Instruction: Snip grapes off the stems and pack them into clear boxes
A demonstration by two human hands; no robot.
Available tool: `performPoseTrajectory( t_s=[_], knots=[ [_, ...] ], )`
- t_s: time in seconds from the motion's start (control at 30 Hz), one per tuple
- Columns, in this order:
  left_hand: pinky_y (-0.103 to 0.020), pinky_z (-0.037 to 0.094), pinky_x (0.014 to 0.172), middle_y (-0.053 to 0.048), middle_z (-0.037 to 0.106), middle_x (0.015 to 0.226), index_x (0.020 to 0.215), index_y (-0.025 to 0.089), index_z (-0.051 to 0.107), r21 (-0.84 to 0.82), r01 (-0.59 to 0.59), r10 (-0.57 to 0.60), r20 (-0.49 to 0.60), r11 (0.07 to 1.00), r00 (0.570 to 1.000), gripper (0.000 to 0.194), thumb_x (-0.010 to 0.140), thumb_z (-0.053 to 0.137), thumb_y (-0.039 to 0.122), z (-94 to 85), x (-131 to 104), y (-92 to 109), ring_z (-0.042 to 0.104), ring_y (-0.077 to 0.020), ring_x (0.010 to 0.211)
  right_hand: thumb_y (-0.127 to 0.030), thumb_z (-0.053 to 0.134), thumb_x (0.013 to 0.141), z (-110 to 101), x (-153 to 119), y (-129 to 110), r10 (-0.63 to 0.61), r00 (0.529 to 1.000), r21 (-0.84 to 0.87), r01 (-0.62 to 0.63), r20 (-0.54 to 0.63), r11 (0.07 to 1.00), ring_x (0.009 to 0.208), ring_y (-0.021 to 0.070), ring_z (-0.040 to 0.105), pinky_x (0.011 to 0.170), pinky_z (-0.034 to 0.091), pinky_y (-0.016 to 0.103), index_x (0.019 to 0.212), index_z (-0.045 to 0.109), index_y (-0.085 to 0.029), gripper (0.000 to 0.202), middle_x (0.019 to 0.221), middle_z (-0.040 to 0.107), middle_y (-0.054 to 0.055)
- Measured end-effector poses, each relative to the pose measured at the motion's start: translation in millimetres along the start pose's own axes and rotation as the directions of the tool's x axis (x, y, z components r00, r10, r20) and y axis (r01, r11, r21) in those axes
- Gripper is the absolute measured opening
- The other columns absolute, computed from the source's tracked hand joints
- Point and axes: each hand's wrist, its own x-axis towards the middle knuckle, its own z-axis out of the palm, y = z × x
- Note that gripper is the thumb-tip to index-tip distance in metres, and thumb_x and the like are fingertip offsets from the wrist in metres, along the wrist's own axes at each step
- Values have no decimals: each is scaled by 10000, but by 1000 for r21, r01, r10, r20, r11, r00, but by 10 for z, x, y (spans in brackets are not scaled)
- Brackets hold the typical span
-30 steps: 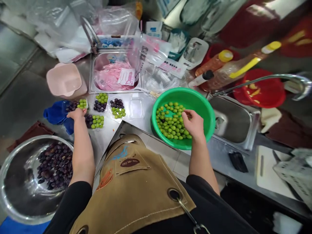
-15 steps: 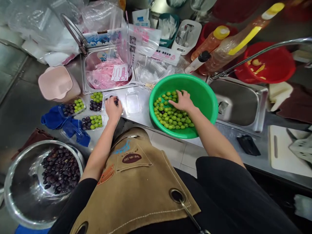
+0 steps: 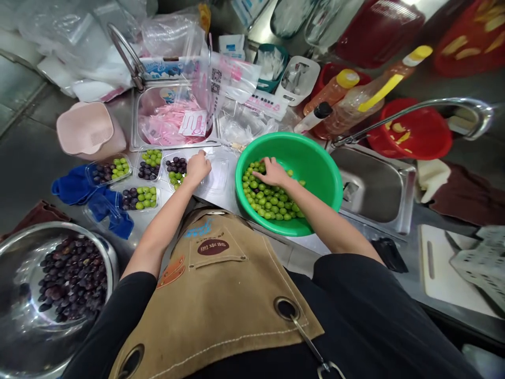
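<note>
My left hand point(image 3: 198, 167) is curled at the right edge of a clear plastic box point(image 3: 170, 185), by its lid point(image 3: 218, 172). What its fingers hold, if anything, is hidden. Dark grapes point(image 3: 176, 165) fill the back of this box, with a few green ones in front. Inside a green basin point(image 3: 323, 179), my right hand point(image 3: 272, 172) reaches into loose green grapes point(image 3: 272, 202), thumb and fingers apart and touching them. Left of my left hand stand several clear boxes of mixed grapes, among them one box point(image 3: 139, 198) nearest the counter's front.
A steel bowl point(image 3: 106, 252) of dark grapes stands at the lower left, near blue cloths point(image 3: 74, 185). Behind are a pink tub point(image 3: 89, 129) and a sink of pink packets point(image 3: 169, 123). Right of the basin lie another sink point(image 3: 369, 187), bottles and a cutting board point(image 3: 445, 268) with a knife.
My left hand has moved from over the dark grapes to the box's right edge, and green grapes now show there. My right hand has closed in slightly on the green grapes. The view has shifted.
</note>
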Motion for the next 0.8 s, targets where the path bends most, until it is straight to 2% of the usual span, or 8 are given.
performPoseTrajectory(
  t_s=[0.1,0.2,0.27,0.33,0.43,0.53,0.67,0.8],
  knots=[
    [-388,511,956,-70,710,860,1321,110,693,-224,51,-77,-110,973,991,357,969,649,150,-55,-122,-69,724,-305,943,-622,575,1047,22,78,-100,-41,999,-41,42,13,998,1233,423,674,1114,525,520,1544,495,-89,733,1483,569,305],
    [-307,498,818,39,577,690,1223,138,708,-472,111,-218,-179,875,959,302,928,645,138,-30,-309,-145,636,-207,725,-572,498,1070,44,148,-128,-139,988,-79,145,73,986,1164,426,694,1066,548,534,1493,521,-108,628,1410,630,291],
    [-281,487,766,68,515,657,1188,147,706,-583,145,-303,-183,800,935,299,898,640,123,24,-439,-182,584,-179,677,-533,495,1060,59,187,-106,-207,974,-80,214,97,973,1140,420,697,1053,553,526,1441,546,-118,566,1362,660,278],
    [-270,499,775,58,548,709,1167,161,707,-635,160,-353,-189,756,916,312,869,639,97,89,-559,-205,594,-170,717,-510,511,1042,74,220,-64,-254,963,-66,260,93,963,1133,412,698,1046,558,511,1374,577,-125,512,1327,678,271],
    [-274,537,828,-16,698,939,1158,176,697,-680,160,-375,-180,716,909,327,866,609,58,178,-722,-213,668,-174,875,-515,515,1032,98,265,19,-303,951,-39,306,68,951,1131,406,702,1036,565,512,1303,613,-152,463,1273,711,251],
    [-306,560,826,-78,767,1091,1234,167,661,-718,208,-381,-85,664,921,344,920,565,65,227,-862,-209,699,-183,883,-568,529,1021,104,320,93,-344,937,13,344,55,939,1159,402,704,1036,566,516,1277,629,-178,477,1270,736,236],
    [-325,549,801,-82,798,1085,1325,169,617,-713,301,-411,20,633,911,383,956,548,95,226,-993,-220,682,-174,767,-597,589,967,48,385,107,-361,931,145,351,55,925,1178,377,695,1040,548,480,1222,621,-185,486,1316,735,272],
    [-323,535,794,-45,806,1003,1335,197,607,-701,355,-441,64,619,895,387,964,537,113,204,-1059,-243,679,-180,757,-556,611,945,-42,386,10,-320,943,195,299,90,934,1000,329,711,934,548,455,1176,610,-229,401,1221,780,230]
  ],
)
